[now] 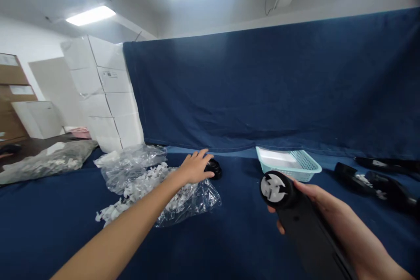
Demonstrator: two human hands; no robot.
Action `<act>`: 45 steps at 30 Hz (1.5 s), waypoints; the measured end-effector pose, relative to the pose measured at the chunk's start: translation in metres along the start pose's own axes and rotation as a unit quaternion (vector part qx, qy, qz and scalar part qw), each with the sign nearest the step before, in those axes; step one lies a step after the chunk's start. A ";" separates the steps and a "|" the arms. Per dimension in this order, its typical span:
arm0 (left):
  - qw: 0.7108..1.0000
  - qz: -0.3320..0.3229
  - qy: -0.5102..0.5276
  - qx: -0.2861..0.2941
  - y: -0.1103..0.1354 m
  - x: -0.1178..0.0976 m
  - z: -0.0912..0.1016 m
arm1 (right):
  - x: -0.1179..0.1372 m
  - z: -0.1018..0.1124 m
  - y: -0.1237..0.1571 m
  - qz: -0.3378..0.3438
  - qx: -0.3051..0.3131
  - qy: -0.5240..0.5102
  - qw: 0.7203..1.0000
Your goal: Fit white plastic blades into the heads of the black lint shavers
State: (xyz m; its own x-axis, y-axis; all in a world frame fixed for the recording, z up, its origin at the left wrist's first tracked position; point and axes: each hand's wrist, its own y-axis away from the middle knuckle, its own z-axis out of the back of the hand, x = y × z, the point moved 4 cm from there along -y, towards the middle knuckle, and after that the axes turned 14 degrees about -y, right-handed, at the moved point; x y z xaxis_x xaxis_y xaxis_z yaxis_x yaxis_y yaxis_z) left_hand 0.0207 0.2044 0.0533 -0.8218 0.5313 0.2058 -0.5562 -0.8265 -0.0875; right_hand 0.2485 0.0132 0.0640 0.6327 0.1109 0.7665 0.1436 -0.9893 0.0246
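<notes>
My right hand (315, 194) is wrapped round a long black plastic housing (300, 221). At its near-upright end is a round opening with a white slotted disc (273, 187) in it. My left hand (196, 166) stretches forward with its fingers apart, holding nothing that shows. Just beside its fingertips and thumb lies a small heap of shiny black round pieces (215, 168); whether the hand touches them I cannot tell. Under and left of my left forearm, small white plastic parts (141, 188) are piled on a clear plastic bag (203, 197).
A light turquoise basket (305, 162) with something white inside stands beyond my right hand. More black housings (377, 181) lie at the right. Another bag of white parts (55, 159) rests far left, near stacked white boxes (114, 92). A dark blue cloth (262, 92) hangs behind.
</notes>
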 end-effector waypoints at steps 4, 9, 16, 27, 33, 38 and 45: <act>0.998 -0.018 -0.005 0.066 -0.057 -0.003 -0.016 | 0.001 0.005 0.001 -0.013 -0.026 -0.020 0.999; 0.995 -0.033 0.036 0.086 -0.079 0.003 -0.022 | 0.012 0.009 0.003 -0.021 -0.022 -0.015 0.999; 0.973 -0.021 0.217 -0.078 -0.047 -0.010 0.041 | 0.027 0.016 0.000 0.008 -0.021 0.001 1.000; 0.672 -0.130 0.711 -0.162 0.068 -0.108 0.099 | 0.017 0.012 0.004 0.088 -0.071 0.016 0.993; 0.748 -0.127 0.624 -0.189 0.066 -0.117 0.094 | 0.018 0.005 0.012 0.158 -0.124 0.082 0.976; 0.726 -0.127 0.649 -0.189 0.067 -0.131 0.089 | 0.018 0.000 0.018 0.204 -0.162 0.150 0.954; 0.708 -0.141 0.669 -0.175 0.068 -0.127 0.091 | 0.018 0.011 0.021 0.281 -0.152 0.291 0.902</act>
State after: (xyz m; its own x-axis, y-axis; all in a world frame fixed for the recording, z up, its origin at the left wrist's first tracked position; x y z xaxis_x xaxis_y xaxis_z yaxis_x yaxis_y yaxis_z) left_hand 0.0990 0.0638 0.1099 0.0771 0.5608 -0.8243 -0.5254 -0.6798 -0.5117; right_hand 0.2714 -0.0043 0.0711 0.0213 -0.3974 0.9174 -0.3465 -0.8637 -0.3661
